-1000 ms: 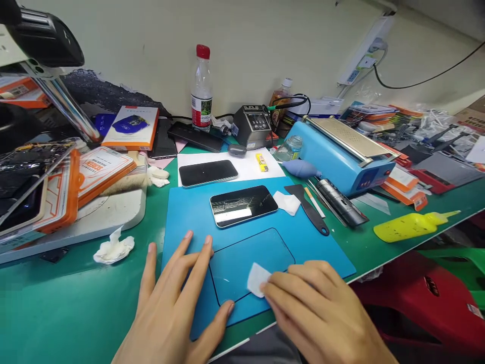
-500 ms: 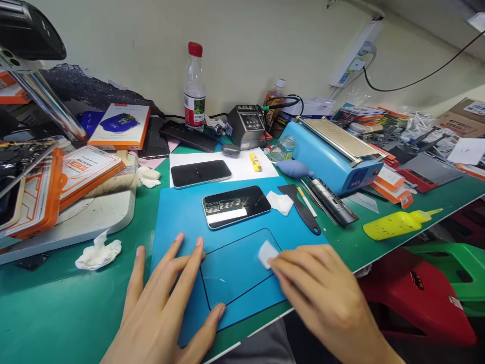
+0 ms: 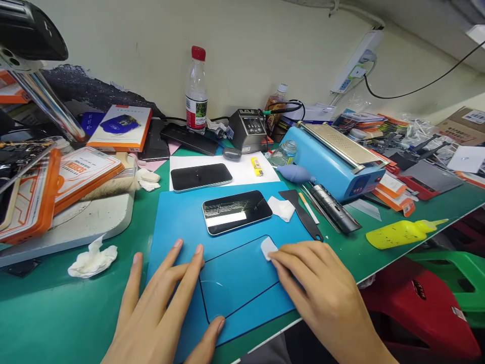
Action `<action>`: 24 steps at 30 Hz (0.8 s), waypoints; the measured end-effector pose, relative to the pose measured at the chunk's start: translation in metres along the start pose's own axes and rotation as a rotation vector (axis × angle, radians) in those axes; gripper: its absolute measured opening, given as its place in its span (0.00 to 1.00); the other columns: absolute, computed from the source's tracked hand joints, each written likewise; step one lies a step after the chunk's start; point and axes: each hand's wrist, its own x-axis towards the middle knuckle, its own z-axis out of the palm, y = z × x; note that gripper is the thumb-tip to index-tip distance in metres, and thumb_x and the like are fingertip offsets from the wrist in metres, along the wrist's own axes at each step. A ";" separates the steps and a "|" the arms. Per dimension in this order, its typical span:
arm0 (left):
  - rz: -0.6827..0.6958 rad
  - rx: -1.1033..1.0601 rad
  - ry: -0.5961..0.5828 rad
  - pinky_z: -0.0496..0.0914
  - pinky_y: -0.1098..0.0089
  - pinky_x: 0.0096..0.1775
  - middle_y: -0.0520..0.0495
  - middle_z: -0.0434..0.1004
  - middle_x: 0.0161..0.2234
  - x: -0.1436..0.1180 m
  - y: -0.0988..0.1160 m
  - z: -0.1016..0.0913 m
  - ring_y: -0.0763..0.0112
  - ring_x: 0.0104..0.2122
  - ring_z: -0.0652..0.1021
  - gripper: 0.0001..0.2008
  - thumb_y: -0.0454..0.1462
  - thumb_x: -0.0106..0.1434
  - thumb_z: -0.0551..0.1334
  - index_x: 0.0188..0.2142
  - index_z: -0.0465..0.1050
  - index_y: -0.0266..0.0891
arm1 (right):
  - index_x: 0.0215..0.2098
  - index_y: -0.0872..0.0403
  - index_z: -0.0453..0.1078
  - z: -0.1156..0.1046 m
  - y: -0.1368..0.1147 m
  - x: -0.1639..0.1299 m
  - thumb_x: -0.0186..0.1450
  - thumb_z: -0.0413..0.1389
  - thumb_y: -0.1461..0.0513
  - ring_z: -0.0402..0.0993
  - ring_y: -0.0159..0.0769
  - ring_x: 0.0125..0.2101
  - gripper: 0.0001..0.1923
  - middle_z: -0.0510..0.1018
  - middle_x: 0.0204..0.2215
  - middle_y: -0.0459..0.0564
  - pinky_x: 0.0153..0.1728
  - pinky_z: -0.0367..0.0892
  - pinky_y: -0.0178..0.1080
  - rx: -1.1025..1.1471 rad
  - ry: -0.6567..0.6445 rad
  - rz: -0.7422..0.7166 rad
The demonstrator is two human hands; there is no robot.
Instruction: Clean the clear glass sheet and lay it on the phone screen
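At far left of the green worktop point(image 3: 56, 303), orange-edged boxes point(image 3: 81, 169) lie stacked on a white board point(image 3: 76, 227), with a crumpled tissue point(image 3: 92, 259) just in front. Left hand point(image 3: 159, 308) lies flat and open, fingers spread, palm down across the left edge of the blue mat point(image 3: 178, 217); thumb tip touches the near edge of the clear glass sheet point(image 3: 238, 278), which lies flat on the mat's front half. Beyond the sheet, a dark phone point(image 3: 237, 211) rests face up on the mat; a second phone point(image 3: 200, 177) lies on white paper point(image 3: 242, 172) behind it. A red-capped bottle point(image 3: 196, 91) stands upright near the wall, a grey control unit point(image 3: 248, 130) to its right. Right hand point(image 3: 322, 293) is closed lightly, fingertips pinching a small white wipe point(image 3: 268, 247) and pressing it onto the far right corner of the glass sheet. A folded white cloth point(image 3: 282, 208) and black spatula point(image 3: 303, 215) lie just right of the phone. Further right: blue machine point(image 3: 333, 162), then a yellow squeeze bottle point(image 3: 403, 233) on its side.
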 end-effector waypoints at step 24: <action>0.083 0.053 -0.010 0.34 0.49 0.76 0.44 0.82 0.58 0.003 -0.005 -0.005 0.50 0.73 0.66 0.39 0.45 0.75 0.61 0.78 0.50 0.37 | 0.47 0.54 0.78 0.009 0.010 0.020 0.77 0.57 0.67 0.73 0.39 0.42 0.07 0.83 0.42 0.48 0.46 0.64 0.44 0.010 -0.060 -0.019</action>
